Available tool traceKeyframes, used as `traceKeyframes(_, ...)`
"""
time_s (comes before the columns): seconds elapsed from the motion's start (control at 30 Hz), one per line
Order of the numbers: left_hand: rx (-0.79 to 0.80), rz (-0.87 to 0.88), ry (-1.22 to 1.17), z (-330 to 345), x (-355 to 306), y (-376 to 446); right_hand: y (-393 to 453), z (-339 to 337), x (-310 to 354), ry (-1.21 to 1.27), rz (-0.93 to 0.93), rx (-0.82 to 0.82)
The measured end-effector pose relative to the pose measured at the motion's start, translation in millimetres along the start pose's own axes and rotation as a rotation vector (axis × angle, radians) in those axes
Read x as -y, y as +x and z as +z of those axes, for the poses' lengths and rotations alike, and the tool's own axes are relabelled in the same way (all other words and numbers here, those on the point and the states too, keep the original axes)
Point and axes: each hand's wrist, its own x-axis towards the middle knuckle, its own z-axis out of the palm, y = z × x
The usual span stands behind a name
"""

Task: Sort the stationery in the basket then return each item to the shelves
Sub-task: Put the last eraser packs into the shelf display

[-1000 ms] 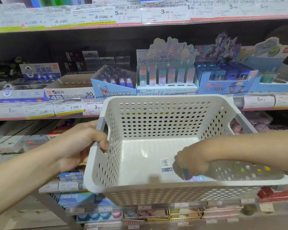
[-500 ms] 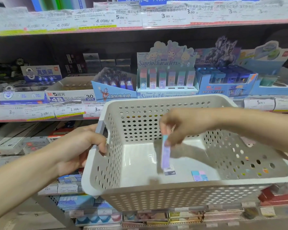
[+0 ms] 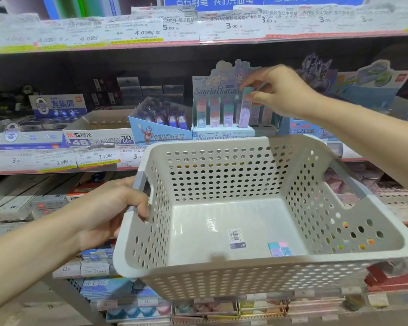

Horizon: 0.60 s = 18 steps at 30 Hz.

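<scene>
Head view: eraser going back to its display box; one item left in the basket.

The right hand (image 3: 277, 91) pinches the top of a tall pastel eraser (image 3: 245, 107) between thumb and fingertips, holding it upright at the front row of the Sanrio display box (image 3: 222, 135) on the middle shelf (image 3: 57, 164), beside matching pieces already standing there. Whether its foot is seated cannot be told. The left hand (image 3: 113, 215) grips the grey handle of the white perforated basket (image 3: 257, 278), held below shelf level. On the basket floor lie a small pink-and-blue eraser (image 3: 279, 248) near the front wall and a barcode sticker (image 3: 236, 238). Step in hand, as judged: shelving. The next move calls for lowering the eraser into an open slot, letting go, then reaching down for the remaining piece.
</scene>
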Motion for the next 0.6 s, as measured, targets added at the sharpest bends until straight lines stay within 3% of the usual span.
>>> traceKeyframes(0.23, 0.021, 0.000, 0.018, -1, 1, 0, 4, 9, -2, -0.034, -0.038, 0.043)
traceKeyframes(0.4, 0.050, 0.000, -0.004, -2, 1, -1, -17, 20, -6, -0.125, -0.077, -0.029)
traceKeyframes(0.6, 0.009, -0.026, 0.003, -3, 3, -3, -29, 16, 2, -0.128, 0.026, 0.126)
